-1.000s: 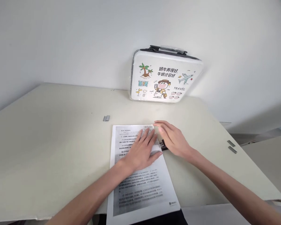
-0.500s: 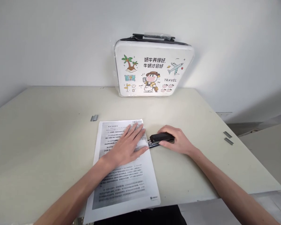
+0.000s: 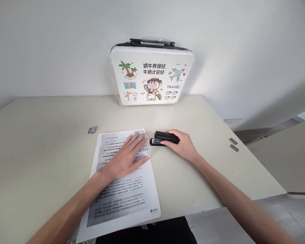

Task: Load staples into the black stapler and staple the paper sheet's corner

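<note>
Lying just to the right of the printed page (image 3: 132, 200), as it does, the black stapler (image 3: 164, 135) has its long axis running left to right, nose toward the paper's edge. The right hand (image 3: 185, 145), the nearer, is wrapped around its right end; the left hand (image 3: 124, 158), grasping nothing, rests flat, fingers slightly spread, upon the page. At the tabletop's (image 3: 53, 162) far side stands a cartoon-printed carrying case (image 3: 132, 74).
</note>
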Demonstrator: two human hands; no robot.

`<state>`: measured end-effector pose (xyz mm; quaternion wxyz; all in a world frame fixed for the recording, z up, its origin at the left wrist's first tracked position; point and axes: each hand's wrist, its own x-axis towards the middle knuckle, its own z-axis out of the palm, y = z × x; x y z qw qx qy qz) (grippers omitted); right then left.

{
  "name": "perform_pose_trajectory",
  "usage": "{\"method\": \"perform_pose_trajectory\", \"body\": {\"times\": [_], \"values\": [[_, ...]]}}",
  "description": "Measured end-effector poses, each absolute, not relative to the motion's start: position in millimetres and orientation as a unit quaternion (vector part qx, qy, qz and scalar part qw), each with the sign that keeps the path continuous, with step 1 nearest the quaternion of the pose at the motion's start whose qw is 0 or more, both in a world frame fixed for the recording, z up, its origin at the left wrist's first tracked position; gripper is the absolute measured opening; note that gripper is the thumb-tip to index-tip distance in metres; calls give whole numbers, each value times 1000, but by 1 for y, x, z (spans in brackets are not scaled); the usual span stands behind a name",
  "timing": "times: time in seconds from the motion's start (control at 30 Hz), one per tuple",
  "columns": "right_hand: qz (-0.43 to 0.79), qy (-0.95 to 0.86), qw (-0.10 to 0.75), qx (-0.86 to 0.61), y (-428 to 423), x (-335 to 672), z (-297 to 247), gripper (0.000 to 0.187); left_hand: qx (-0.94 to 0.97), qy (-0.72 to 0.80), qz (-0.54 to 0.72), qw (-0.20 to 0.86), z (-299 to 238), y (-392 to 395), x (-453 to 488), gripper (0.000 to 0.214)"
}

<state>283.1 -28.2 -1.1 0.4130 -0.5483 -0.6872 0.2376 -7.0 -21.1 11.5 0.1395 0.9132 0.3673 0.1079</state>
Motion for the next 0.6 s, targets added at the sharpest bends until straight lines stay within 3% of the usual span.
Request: {"method": "perform_pose_trajectory", "body": {"times": [0.23,0.6], "values": [[259,-642,440,-572,-31,281,-1,30,891,423,112,121,21,-34,-71,71],[259,-656,456,-543,-33,289,-5,30,894,437,82,56,22,-145,-139,76]]}}
